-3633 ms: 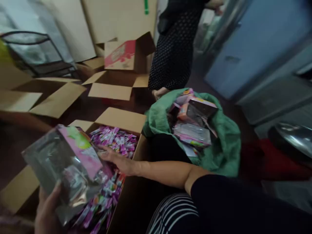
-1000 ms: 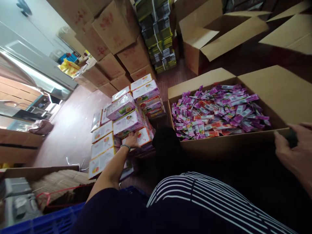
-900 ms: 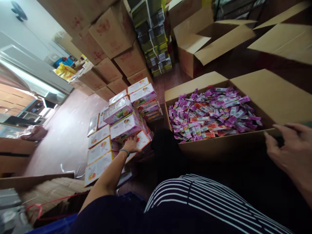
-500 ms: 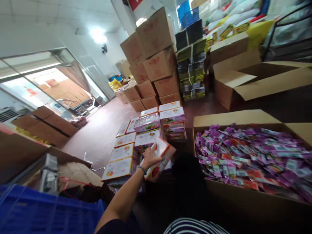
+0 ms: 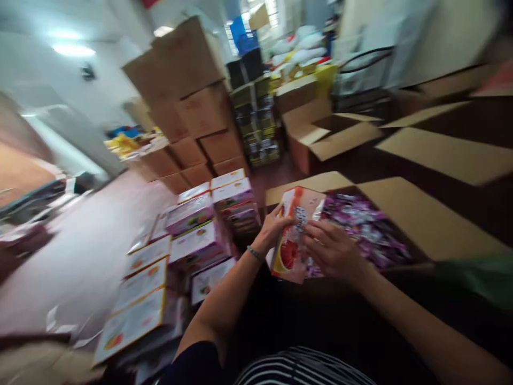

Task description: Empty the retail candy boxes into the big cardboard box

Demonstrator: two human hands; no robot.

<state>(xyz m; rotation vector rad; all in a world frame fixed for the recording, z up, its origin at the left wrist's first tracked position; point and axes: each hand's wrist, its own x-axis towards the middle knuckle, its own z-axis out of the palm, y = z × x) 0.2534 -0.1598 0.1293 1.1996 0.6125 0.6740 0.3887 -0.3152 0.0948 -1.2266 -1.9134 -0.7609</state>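
A pink and orange carton with a cut-citrus picture (image 5: 289,254) is held tilted in front of me, over the near left part of an open cardboard box (image 5: 395,206). My left hand (image 5: 273,230) is closed on the carton's left edge, the thumb across its printed face. My right hand (image 5: 331,248) is at the carton's right side, fingers bent against the face; it is slightly blurred. Behind it, many small purple sachets (image 5: 360,219) fill the cardboard box. To the left are stacked white and purple fruit-print cartons (image 5: 196,243).
Tall brown cardboard boxes (image 5: 192,59) are piled behind the printed cartons. Beside them stands a strapped dark stack (image 5: 256,125). Another open carton (image 5: 304,144) sits farther back, with long box flaps (image 5: 444,155) at right. White strips (image 5: 60,323) lie on the floor at left.
My left hand has lifted the citrus carton from the stack and carried it right, to the sachet box. My right hand has come into view and onto the carton. The view has turned right.
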